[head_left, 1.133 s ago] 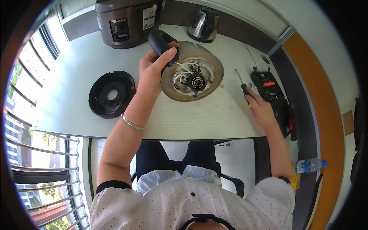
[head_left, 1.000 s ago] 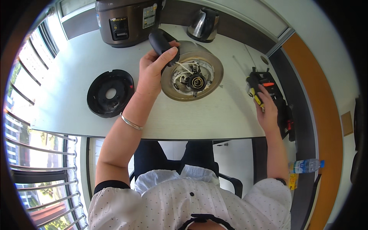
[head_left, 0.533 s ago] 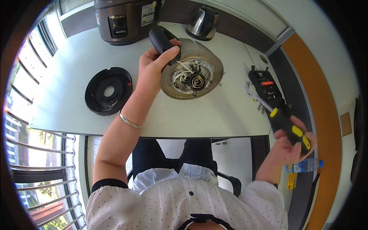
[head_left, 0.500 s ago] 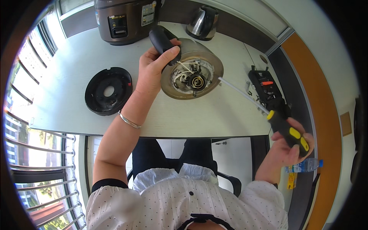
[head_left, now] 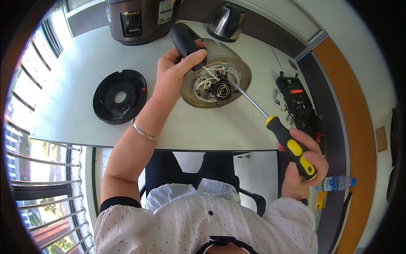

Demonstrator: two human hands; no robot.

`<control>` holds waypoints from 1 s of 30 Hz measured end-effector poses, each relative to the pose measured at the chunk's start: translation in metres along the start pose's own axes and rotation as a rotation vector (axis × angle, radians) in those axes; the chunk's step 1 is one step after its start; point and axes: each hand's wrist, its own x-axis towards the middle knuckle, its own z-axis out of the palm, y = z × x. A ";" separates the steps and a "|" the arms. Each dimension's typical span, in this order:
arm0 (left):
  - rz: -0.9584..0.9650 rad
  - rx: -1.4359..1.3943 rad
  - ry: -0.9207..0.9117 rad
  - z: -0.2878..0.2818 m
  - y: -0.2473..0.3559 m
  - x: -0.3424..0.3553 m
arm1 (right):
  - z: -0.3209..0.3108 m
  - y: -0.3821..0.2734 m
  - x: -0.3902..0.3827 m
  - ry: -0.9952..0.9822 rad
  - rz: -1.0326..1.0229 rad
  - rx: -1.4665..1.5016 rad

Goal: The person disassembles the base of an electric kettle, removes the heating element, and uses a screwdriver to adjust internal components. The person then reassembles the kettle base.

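Observation:
My left hand point(head_left: 177, 72) is closed on the black handle point(head_left: 188, 44) of an upturned metal kettle point(head_left: 192, 95). Its opened bottom shows white wires and a round black connector point(head_left: 222, 89) with a brass-coloured ring. My right hand point(head_left: 308, 158) grips a long screwdriver point(head_left: 287, 144) with a black and yellow handle; its shaft points up-left to the kettle's innards, where the tip meets or nearly meets the parts beside the connector. A round black plastic cover point(head_left: 106, 100) with a centre hole lies left of my left forearm on the white desk point(head_left: 67, 118).
A brown cooker point(head_left: 141, 19) and a second, steel-and-black kettle point(head_left: 225, 23) stand at the back. A black tool case point(head_left: 295, 99) with an orange-handled tool and small loose parts lies at right. A water bottle point(head_left: 332, 183) lies below the desk's right end. A barred window is at left.
My right hand took up a screwdriver by the tool case and swung it round; its tip has moved left into the kettle's bottom. My left hand and kettle shifted slightly up and right in the picture.

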 end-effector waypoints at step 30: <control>0.028 0.085 -0.021 0.000 -0.001 -0.001 | -0.001 -0.018 0.045 -0.083 -0.115 -0.209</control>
